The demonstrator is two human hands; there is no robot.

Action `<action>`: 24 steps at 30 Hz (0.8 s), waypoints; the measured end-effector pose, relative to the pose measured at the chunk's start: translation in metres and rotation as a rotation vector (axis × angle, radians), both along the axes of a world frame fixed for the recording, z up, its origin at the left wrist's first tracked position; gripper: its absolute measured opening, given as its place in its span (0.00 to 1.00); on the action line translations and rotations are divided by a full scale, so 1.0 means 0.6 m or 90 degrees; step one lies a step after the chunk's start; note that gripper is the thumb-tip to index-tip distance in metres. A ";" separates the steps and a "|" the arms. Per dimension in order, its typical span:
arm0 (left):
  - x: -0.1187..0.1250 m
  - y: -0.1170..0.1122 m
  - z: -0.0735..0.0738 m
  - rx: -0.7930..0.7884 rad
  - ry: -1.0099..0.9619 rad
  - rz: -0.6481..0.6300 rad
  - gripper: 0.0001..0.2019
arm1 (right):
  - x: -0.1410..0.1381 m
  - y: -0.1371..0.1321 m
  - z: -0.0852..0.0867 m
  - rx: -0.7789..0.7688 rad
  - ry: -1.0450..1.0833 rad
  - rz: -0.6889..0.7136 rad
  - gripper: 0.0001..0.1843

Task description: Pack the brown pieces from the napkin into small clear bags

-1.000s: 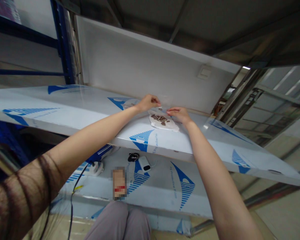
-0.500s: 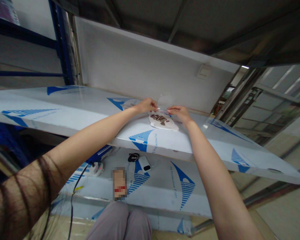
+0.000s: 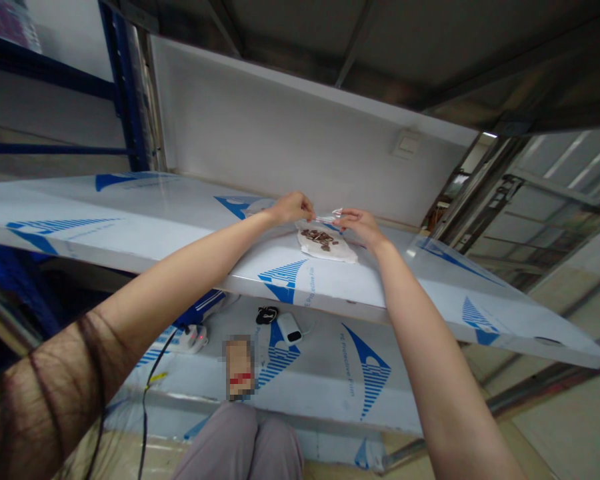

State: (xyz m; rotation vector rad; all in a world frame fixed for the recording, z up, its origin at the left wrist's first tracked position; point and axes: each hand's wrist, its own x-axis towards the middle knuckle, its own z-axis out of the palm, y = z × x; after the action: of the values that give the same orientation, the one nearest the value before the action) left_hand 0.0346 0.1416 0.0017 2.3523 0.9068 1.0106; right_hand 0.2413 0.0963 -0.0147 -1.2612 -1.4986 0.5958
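Observation:
My left hand (image 3: pixel 291 207) and my right hand (image 3: pixel 358 225) are both stretched out over the far side of a white table (image 3: pixel 130 213) covered in film with blue marks. Between them they pinch a small clear plastic bag (image 3: pixel 327 217), each hand closed on one end of it. Just below the bag lies a white sheet (image 3: pixel 336 251) with a pile of several small brown parts (image 3: pixel 320 237) on it.
A white wall with a switch plate (image 3: pixel 409 144) stands behind the table. On a lower shelf lie a white power bank (image 3: pixel 290 327), a black item (image 3: pixel 266 313) and a white power strip (image 3: pixel 190 337) with a black cable. Blue racking (image 3: pixel 123 87) rises at left.
The clear bag stood up taller between my fingers half a second ago; now it is pulled flatter and lower. Both hands have stayed in nearly the same place.

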 end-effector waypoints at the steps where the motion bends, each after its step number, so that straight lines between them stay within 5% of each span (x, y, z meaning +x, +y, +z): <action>1: 0.001 -0.004 0.000 -0.009 -0.011 -0.005 0.04 | -0.001 -0.002 0.002 0.001 0.005 0.004 0.14; 7: 0.003 -0.016 -0.007 -0.104 -0.066 -0.143 0.04 | -0.003 -0.008 0.007 0.015 -0.016 0.017 0.17; 24: 0.020 -0.022 -0.014 -0.049 -0.028 -0.120 0.07 | -0.006 0.001 0.001 -0.021 -0.183 0.037 0.07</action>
State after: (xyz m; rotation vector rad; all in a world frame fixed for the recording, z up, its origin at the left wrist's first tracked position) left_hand 0.0465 0.1285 -0.0064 2.2917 0.6809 0.9312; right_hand 0.2378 0.0970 -0.0140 -1.3761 -1.7737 0.4927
